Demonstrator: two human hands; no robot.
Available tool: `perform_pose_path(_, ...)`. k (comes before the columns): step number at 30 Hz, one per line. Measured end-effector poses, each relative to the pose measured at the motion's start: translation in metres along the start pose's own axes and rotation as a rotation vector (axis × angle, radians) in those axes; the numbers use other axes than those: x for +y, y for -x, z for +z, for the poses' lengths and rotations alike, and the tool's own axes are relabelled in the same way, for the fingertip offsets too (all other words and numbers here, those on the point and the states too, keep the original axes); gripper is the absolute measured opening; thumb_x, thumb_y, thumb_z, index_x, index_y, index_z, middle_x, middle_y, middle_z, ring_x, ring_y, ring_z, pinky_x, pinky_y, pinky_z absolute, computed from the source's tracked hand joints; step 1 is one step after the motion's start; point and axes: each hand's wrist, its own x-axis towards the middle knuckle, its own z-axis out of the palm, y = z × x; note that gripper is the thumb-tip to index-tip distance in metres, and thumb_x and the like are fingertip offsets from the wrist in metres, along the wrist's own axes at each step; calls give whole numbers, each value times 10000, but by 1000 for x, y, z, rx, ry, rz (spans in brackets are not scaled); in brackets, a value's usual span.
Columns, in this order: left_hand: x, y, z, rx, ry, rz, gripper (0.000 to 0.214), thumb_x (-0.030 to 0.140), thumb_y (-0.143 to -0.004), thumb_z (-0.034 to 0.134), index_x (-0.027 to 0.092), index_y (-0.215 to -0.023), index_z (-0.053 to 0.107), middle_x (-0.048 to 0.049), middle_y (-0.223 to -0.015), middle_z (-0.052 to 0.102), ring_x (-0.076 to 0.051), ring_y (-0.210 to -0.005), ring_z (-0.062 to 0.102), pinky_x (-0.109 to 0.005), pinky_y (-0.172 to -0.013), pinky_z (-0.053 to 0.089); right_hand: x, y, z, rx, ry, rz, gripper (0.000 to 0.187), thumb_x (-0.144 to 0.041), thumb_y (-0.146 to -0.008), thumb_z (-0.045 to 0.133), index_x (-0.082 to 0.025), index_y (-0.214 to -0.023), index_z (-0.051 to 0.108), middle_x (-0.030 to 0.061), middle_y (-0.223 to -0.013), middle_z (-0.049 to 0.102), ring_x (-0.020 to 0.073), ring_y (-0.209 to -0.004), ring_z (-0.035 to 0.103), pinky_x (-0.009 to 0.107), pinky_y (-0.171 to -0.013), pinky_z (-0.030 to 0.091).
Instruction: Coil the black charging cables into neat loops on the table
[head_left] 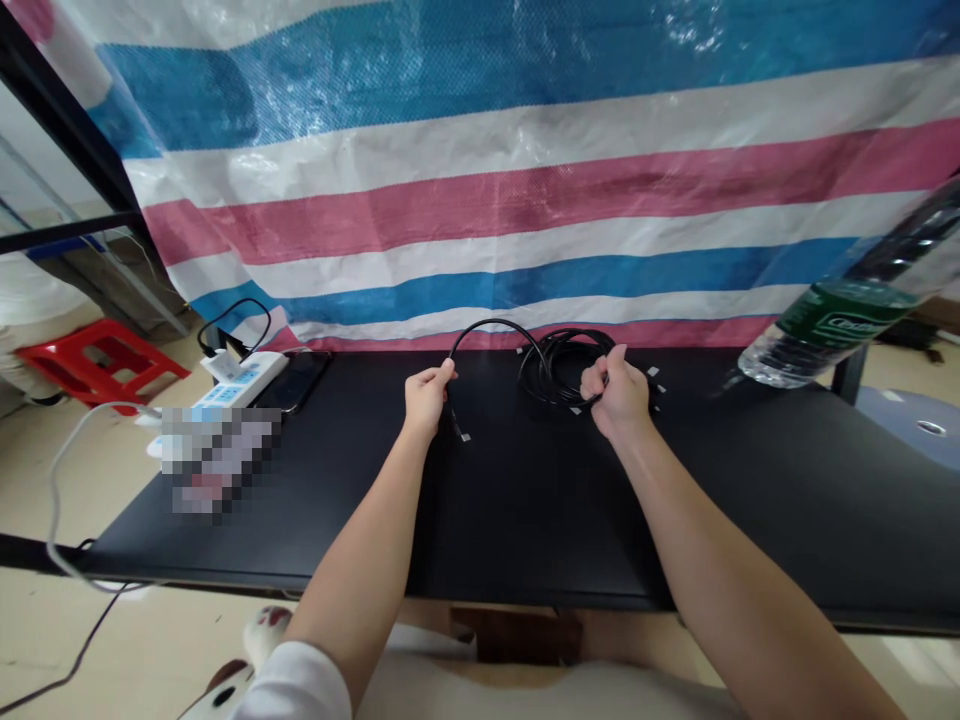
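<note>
A bundle of thin black cables (559, 365) lies coiled near the back of the black table (525, 500). My right hand (616, 392) is closed on the right side of that coil. My left hand (427, 395) is closed on one black cable (491, 325) that arches up from the coil to my fingers; its plug end (461, 432) hangs just below my hand. Several small white connector tips stick out around the coil.
A white power strip (240, 380) and a dark phone (296, 380) lie at the table's back left, with a white cord trailing off the left edge. A clear plastic bottle (847, 310) with a green label stands at the back right. A striped tarp hangs behind; a red stool (101, 355) is on the floor.
</note>
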Motion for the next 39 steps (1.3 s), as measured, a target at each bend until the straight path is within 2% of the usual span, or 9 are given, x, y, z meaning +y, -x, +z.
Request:
perform_pose_path(2,0,2,2,11,-27,17,404,497,-593,793,159,-465,613,52,-359,376,-57,-380,319,-227,-422,230,0,6,4,-48,123,-86,566,-768,-685,565,-253,-569,361,-65,-429,367,107,-404,377,257,-403,339)
perform_pose_path(7,-3,3,7,100,-14,49,395,492,-633,769,163,-481,612,57,-370,372,-68,-384,343,-233,-425,256,2,25,15,-158,501,-290,576,-537,-375,864,-253,-734,515,0,-733,612,203,-696,587,362,-671,503)
perform_pose_path(11,-5,1,9,51,73,-9,429,519,-654,754,161,-481,592,44,-391,401,-67,-389,352,-231,-432,293,3,28,20,-63,619,-354,359,-470,-583,760,-263,-642,473,20,-700,611,216,-695,591,373,-694,491)
perform_pose_path(16,-5,9,12,-319,102,-193,396,475,-624,802,150,-497,613,12,-429,480,-86,-410,442,-242,-459,346,-5,21,20,45,288,-159,383,-538,-710,642,-257,-581,415,-33,-487,478,146,-485,485,295,-518,415)
perform_pose_path(20,-6,20,19,-515,157,-201,290,337,-564,865,132,-518,665,-56,-670,662,-117,-632,602,-251,-610,442,-11,19,20,-174,-83,66,513,-620,-685,639,-258,-551,301,-75,-400,318,110,-388,330,254,-393,298)
perform_pose_path(24,-6,28,24,-593,268,-279,263,294,-574,865,120,-535,673,-129,-865,730,-206,-833,678,-335,-767,503,-6,22,21,-338,-184,189,574,-612,-695,637,-250,-530,223,-76,-400,255,105,-393,304,248,-374,296)
perform_pose_path(29,-4,26,28,-381,311,-323,219,224,-594,849,111,-569,664,-82,-646,702,-165,-630,662,-332,-692,545,8,26,30,-204,-77,220,498,-609,-640,661,-254,-539,327,-48,-453,414,122,-450,426,271,-444,391)
perform_pose_path(33,-4,15,25,-141,367,-292,212,120,-599,813,113,-562,605,-40,-576,666,-121,-544,630,-275,-643,537,9,34,40,-92,368,142,337,-522,-697,616,-240,-566,487,7,-553,576,179,-584,573,313,-594,464)
perform_pose_path(39,-8,1,10,64,236,-186,249,37,-638,718,188,-732,542,27,-579,644,-182,-689,705,-348,-770,559,5,28,55,-208,965,184,178,-308,-736,631,-225,-592,569,87,-718,697,259,-835,683,314,-751,490)
